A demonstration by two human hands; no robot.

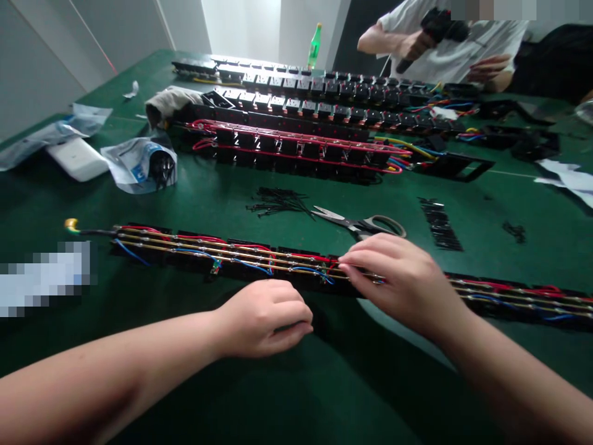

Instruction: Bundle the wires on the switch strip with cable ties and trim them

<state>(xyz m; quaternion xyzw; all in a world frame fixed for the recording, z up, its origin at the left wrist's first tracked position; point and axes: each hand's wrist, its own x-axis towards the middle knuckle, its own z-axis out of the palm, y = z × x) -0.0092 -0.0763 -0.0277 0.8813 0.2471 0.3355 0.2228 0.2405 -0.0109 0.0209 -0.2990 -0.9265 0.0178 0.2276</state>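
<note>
A long black strip of modules (143, 252) lies across the table before me, with brass-coloured rods and red and blue wires along its top. My right hand (398, 281) reaches over the strip, thumb and fingertips pinched at a red wire (319, 258). Just in front of the strip, my left hand (269, 318) is curled closed above the table; the inside of its fingers is hidden. Behind the strip lie scissors (352, 222), partly covered by my right hand, and a pile of black cable ties (280, 201).
Wired black module strips (296, 139) lie farther back on the green table (222, 395). A plastic bag (134, 164) of black ties and a white box (78, 159) are at left, more black ties (440, 225) at right. Across the table, a person (482, 46) holds a black tool (440, 28).
</note>
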